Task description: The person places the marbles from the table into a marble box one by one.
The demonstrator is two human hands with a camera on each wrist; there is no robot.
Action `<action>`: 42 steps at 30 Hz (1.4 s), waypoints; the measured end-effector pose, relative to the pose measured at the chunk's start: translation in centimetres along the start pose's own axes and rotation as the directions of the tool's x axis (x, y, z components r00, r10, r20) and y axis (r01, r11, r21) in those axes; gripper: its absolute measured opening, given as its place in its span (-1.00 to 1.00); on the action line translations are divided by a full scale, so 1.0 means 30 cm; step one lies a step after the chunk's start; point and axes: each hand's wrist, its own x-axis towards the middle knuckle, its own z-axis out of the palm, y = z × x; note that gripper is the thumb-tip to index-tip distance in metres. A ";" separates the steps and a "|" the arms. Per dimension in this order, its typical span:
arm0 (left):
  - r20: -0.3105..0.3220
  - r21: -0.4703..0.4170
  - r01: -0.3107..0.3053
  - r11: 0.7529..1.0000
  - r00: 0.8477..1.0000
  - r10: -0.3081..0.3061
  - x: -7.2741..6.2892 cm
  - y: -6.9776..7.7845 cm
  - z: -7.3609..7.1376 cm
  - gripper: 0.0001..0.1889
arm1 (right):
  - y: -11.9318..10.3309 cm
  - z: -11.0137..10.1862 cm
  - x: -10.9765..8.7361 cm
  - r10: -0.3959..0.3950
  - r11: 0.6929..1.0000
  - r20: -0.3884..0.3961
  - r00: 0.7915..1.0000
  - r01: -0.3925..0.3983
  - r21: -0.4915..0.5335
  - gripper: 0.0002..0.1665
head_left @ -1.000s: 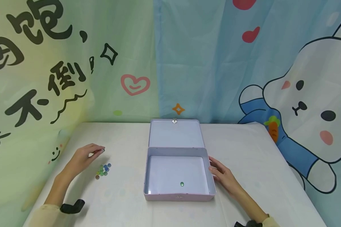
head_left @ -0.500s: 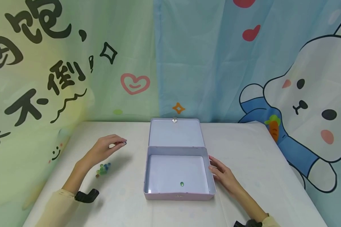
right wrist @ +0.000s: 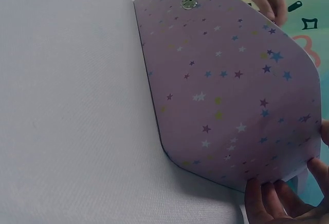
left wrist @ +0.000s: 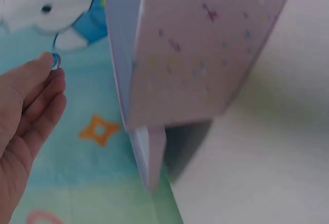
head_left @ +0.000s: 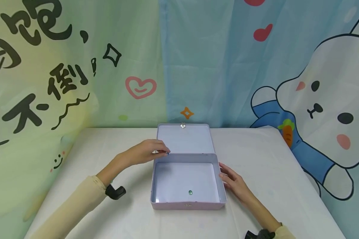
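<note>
My left hand (head_left: 148, 151) pinches a small blue glass marble (left wrist: 56, 61) between thumb and fingertips, over the back left corner of the tin box (head_left: 189, 205). The box is pale purple with printed stars, and its hinged lid (head_left: 185, 137) lies folded back. Inside, near the front, sits one green marble (head_left: 190, 192). My right hand (head_left: 234, 184) rests against the box's right side; in the right wrist view its fingertips (right wrist: 255, 193) touch the starry wall. The left forearm and sleeve cover the spot where the loose marbles lay.
A white cloth covers the table (head_left: 257, 149). Behind it hangs a printed curtain (head_left: 197, 66) with a cartoon rabbit (head_left: 326, 109) on the right. A black wrist strap piece (head_left: 115, 192) juts from the left sleeve.
My left hand has moved right with the blue marble, from above the loose marbles to the box's back left corner. The right hand has stayed at the box's side.
</note>
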 end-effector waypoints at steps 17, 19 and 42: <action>0.255 -0.037 -0.157 0.987 0.953 0.162 0.254 0.110 0.115 -0.85 | -0.007 0.002 0.000 0.010 1.000 0.006 1.000 -0.010 0.011 -0.32; 0.269 -0.049 -0.169 0.984 0.947 0.176 0.275 0.117 0.125 -0.84 | -0.007 0.002 0.000 0.011 1.000 0.005 1.000 -0.011 0.011 -0.31; 0.467 -0.125 -0.123 0.985 0.868 0.168 0.415 0.139 0.322 -0.78 | -0.011 0.003 -0.004 -0.001 0.999 0.012 1.000 0.001 0.034 -0.31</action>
